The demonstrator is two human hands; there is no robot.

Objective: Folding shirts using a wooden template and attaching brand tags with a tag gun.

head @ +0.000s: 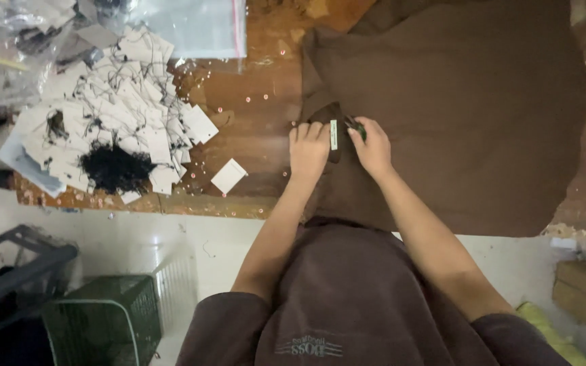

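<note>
On wooden table (252,129): left hand (308,150), right hand (373,148) pinching soft brown garment (456,115), narrow white label (334,134).

A single head-worn camera is looking almost straight down from above the person's chest, sitting close over the wooden table (252,129), which is filling the upper frame, while the floor (171,237) is showing along the bottom.
</note>
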